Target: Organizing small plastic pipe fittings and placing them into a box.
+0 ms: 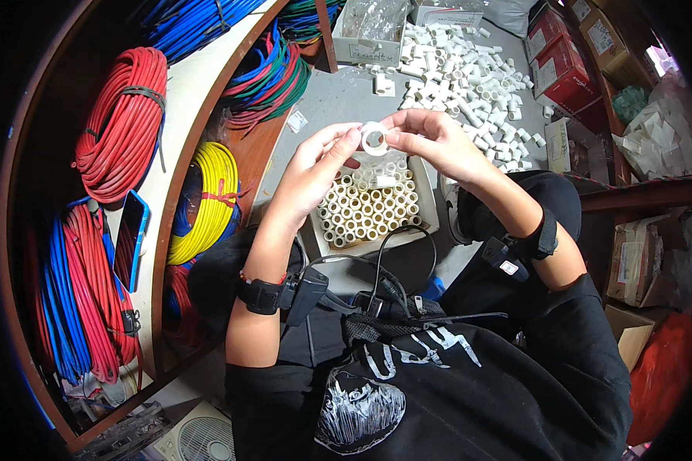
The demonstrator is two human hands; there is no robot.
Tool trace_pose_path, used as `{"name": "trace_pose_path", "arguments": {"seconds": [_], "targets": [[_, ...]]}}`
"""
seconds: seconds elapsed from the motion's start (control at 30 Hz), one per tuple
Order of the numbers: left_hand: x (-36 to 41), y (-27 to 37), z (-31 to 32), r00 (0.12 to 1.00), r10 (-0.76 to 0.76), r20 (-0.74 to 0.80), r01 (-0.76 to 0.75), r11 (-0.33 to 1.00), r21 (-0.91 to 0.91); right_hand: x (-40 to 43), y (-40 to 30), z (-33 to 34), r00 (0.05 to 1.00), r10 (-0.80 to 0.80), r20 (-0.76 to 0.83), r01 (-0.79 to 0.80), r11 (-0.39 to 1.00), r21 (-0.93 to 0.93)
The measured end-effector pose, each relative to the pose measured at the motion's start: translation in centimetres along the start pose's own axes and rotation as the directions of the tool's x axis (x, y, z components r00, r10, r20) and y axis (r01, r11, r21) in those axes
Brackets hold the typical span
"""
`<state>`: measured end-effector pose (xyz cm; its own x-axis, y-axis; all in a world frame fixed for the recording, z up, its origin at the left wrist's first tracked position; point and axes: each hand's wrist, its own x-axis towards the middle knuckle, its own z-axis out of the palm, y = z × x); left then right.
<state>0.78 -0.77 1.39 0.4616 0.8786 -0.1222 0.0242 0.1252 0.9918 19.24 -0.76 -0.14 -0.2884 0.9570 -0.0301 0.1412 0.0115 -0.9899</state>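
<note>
Between both hands is a white ring-shaped piece (pixel 375 139), its round opening facing up at me. The fingertips of my left hand (pixel 323 164) grip its left rim, and the thumb and fingers of my right hand (pixel 429 140) pinch its right rim. I cannot tell whether it is a pipe fitting seen end-on or a small roll. Just below the hands stands an open carton (pixel 371 250) packed with rows of white plastic pipe fittings (pixel 367 210), their open ends up. A clear plastic bag (pixel 375 173) lies over the carton's far part, partly hidden by my hands.
Loose white fittings (pixel 467 80) are heaped on the grey floor beyond. Opened boxes (pixel 368 49) stand behind, with red cartons (pixel 568 75) at right. The left shelf (pixel 176 115) holds coiled red cable (pixel 124 124) and a blue-edged phone (pixel 131 241). A black cable (pixel 406 227) loops before me.
</note>
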Motion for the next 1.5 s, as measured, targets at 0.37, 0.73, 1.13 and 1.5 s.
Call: {"name": "trace_pose_path", "arguments": {"seconds": [0.37, 0.73, 1.13, 1.5], "targets": [[0.5, -1.2, -0.4, 0.997, 0.054, 0.058, -0.051, 0.997, -0.052, 0.1, 0.1, -0.1, 1.000, -0.014, 0.023, 0.014, 1.000, 0.022], [0.5, -1.2, -0.5, 0.998, 0.042, 0.047, -0.040, 0.998, -0.044, 0.1, 0.3, -0.2, 0.998, -0.013, 0.056, 0.013, 1.000, 0.003], [0.5, -1.1, -0.4, 0.998, 0.035, 0.046, -0.032, 0.997, -0.068, 0.1, 0.4, -0.2, 0.997, -0.004, 0.077, 0.001, 0.999, 0.043], [0.5, -1.2, -0.7, 0.997, 0.021, 0.079, -0.022, 1.000, 0.014, 0.1, 0.4, -0.2, 0.997, -0.003, 0.074, 0.002, 1.000, 0.020]]}}
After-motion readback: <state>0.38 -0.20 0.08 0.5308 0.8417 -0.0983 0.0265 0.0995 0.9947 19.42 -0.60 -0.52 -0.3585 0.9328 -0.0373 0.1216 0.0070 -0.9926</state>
